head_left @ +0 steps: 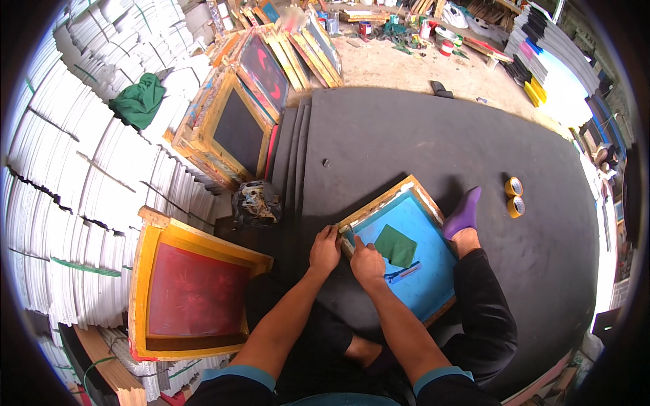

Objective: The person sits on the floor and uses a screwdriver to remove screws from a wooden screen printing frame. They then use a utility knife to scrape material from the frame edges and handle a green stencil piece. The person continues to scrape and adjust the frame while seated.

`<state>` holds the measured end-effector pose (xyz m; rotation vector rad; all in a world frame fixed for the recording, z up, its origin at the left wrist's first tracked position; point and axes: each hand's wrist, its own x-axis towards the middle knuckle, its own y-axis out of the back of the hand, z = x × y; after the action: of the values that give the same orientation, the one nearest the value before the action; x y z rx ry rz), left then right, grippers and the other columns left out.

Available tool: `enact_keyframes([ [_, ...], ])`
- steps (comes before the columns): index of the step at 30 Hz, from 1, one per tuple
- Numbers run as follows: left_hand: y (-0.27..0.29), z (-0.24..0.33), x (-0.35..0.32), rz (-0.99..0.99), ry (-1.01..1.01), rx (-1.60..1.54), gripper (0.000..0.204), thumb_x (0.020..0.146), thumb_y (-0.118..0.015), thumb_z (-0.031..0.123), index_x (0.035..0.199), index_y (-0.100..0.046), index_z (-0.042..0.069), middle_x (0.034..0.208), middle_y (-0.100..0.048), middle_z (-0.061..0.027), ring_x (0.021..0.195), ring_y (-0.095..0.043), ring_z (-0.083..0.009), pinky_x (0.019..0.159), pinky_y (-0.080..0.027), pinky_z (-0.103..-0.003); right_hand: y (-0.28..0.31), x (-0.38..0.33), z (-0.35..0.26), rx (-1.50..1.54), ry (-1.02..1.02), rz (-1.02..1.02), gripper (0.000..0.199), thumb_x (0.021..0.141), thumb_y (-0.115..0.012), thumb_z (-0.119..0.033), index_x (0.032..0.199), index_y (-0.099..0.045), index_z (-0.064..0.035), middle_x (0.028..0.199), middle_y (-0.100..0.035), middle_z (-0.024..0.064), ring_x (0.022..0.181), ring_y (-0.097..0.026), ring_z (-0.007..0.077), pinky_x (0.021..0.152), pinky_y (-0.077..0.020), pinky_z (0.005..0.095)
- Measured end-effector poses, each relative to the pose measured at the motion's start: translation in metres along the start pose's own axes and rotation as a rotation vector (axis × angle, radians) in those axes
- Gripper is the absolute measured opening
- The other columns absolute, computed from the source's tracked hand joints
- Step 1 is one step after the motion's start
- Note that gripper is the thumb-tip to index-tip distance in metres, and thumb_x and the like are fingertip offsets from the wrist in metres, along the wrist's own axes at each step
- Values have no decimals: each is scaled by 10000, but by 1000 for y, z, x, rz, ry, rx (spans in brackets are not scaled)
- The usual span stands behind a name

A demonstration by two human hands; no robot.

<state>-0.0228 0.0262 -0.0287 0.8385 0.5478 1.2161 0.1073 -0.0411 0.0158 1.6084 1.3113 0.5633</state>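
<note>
Head view: the person sits on a dark grey mat laid on the floor, with a wooden-framed printing screen with blue mesh lying flat near the mat's near edge, between the knees and a foot in a purple sock. The left hand rests curled over the frame's near-left corner, fingers bent on the wooden rail; the right hand is closed just beside it on the inner edge of the same rail, thumb pressing down; whether it pinches tape or a small tool cannot be told. A green cloth and a blue-handled tool lie on the mesh, close to the right hand. Two yellow tape rolls sit well apart toward the mat's right edge. A red-mesh screen leans at the left, beside stacked white sheets. Judgement: work along the rail is best done with the left hand bracing the corner firmly while the right presses evenly, keeping pressure off the mesh.
</note>
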Motion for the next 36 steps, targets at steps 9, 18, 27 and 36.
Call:
enact_keyframes([
  [9,-2,-3,0,18,-22,-30,435,973,-671,193,1371,-629,24,1411,-603,-234,1287,-581,-416,1083,-490,-476,-13,1,11,88,7,112,432,961,-587,-178,1389,-637,-211,1014,-710,229,862,-721,466,776,-590,574],
  [18,-3,-7,0,32,-51,11,435,968,-661,168,1379,-624,33,1427,-598,-194,1269,-589,-381,1065,-506,-451,-24,3,16,234,-12,201,389,990,-606,-213,1372,-664,-257,976,-711,224,870,-716,446,783,-582,562],
  [27,-6,-8,0,37,-65,-12,439,969,-656,162,1382,-618,21,1419,-596,-212,1260,-589,-389,1063,-507,-458,-25,-3,2,89,-58,229,368,983,-618,-211,1341,-686,-268,957,-714,178,833,-717,431,747,-589,531],
  [36,-10,-12,1,32,-62,1,454,961,-664,163,1390,-613,25,1423,-595,-210,1257,-588,-396,1070,-500,-456,-23,15,17,166,-27,249,335,964,-647,-242,1285,-727,-298,957,-728,135,844,-719,401,754,-577,528],
])
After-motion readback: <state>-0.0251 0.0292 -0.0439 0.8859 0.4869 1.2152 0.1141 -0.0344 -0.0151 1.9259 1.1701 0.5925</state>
